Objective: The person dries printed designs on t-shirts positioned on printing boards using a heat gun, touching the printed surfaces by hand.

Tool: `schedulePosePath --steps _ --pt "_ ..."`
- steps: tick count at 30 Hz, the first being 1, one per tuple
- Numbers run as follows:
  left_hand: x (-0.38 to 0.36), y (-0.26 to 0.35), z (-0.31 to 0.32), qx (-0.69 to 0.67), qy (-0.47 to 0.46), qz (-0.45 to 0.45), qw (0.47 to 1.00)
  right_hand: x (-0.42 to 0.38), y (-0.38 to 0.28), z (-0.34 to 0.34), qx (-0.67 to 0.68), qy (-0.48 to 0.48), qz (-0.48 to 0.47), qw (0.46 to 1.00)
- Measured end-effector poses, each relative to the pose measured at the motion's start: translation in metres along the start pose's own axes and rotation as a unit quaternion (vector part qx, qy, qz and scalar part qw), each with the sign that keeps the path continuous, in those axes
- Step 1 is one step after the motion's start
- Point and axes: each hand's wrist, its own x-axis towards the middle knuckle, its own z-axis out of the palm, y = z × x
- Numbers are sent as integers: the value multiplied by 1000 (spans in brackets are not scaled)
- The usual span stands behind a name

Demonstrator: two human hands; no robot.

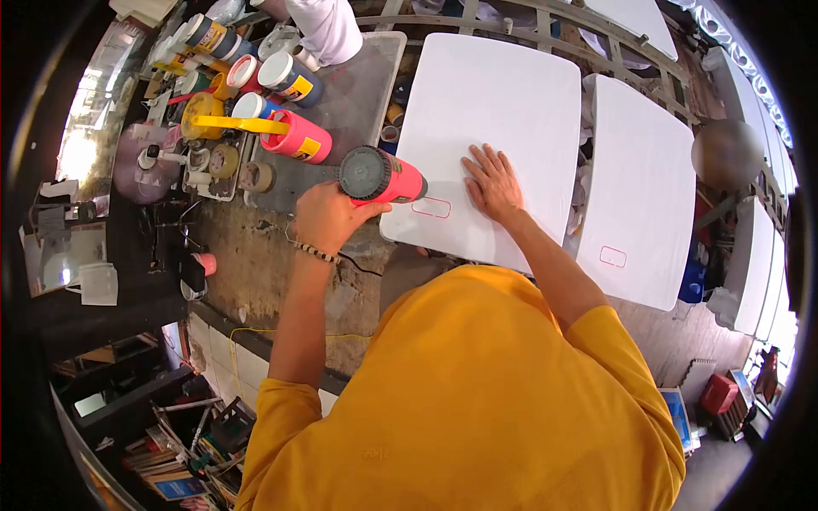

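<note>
My left hand [328, 218] is wrapped round a pink-red heat gun [397, 181] with a round dark grey vented back. Its dark nozzle points right, just above a small red outlined rectangle [431, 208] printed on white fabric. That fabric covers a flat board [503, 94] in front of me. My right hand [496, 181] lies flat on the same board, fingers spread, to the right of the red outline. The heat gun's handle is mostly hidden by my left hand.
A second white-covered board [643, 187] with a similar red outline lies to the right. At left, a grey tray table holds a pink tub [298, 138] with a yellow-handled tool, paint jars [290, 78] and tape rolls [256, 177]. Another person's white sleeve [328, 30] shows at the top.
</note>
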Motion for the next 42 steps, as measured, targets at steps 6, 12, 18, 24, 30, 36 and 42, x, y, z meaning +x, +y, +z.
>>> schedulePosePath --steps 6,12,18,24,30,36,42 --pt "8 12 13 -43 21 57 997 2 1 -1 16 12 1 1000" --pt "14 31 19 -83 10 77 994 3 5 -1 34 19 -3 999" --pt "13 29 17 -55 -12 66 996 2 7 2 44 25 -2 999" --pt "10 13 -4 3 -3 27 1000 1 8 4 27 19 6 999" --pt "-6 -12 -19 41 -11 4 999 2 5 3 27 12 6 1000" --pt "-21 -15 -30 22 -33 -30 999 1 7 8 22 26 0 999" --pt "-29 -6 -21 41 -42 -46 997 3 7 6 19 19 -1 1000"
